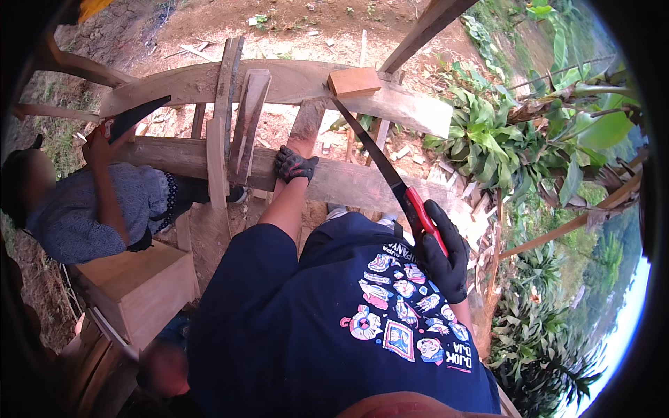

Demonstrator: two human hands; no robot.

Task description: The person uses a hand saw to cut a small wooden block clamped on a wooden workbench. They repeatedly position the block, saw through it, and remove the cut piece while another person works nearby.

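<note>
My right hand (446,254), in a black glove, grips the red handle of a hand saw (380,161). Its dark blade runs up and left to a small wooden block (354,81) lying on the far curved plank (293,82). My left hand (294,166), also gloved, presses flat on the nearer wooden beam (348,184), fingers spread. Several narrow slats (240,118) lie across both planks to the left of my left hand.
At the left another person in a grey shirt (90,209) holds up a second saw (136,117). A plywood box (139,285) stands below them. Bare earth lies under the frame, green plants (502,139) grow at the right, and a pole (425,28) slants overhead.
</note>
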